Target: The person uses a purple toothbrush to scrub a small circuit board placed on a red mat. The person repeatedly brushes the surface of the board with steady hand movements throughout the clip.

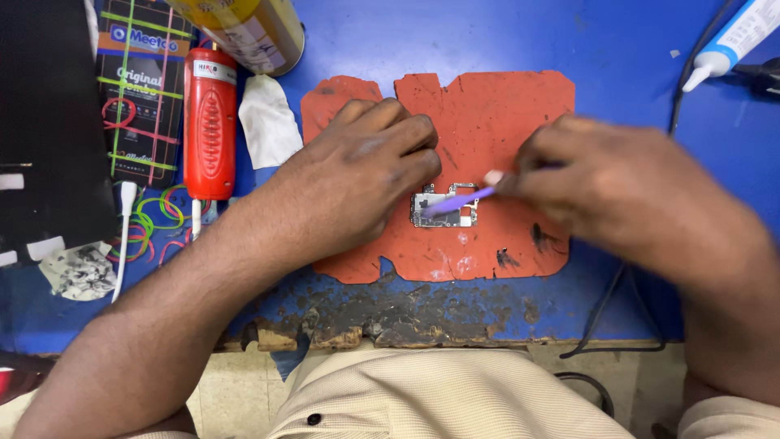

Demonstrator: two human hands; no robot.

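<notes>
My left hand (366, 175) lay curled, knuckles down, pinning small silver circuit board (443, 206) on worn orange rubber mat (487, 114), mid blue counter (455, 41). My right hand (617, 187) pinched thin purple plastic pry tool (459, 200), tip on board. Risk as I judged: tool slipping off, gouging components; board skidding if pressure eased.
</notes>
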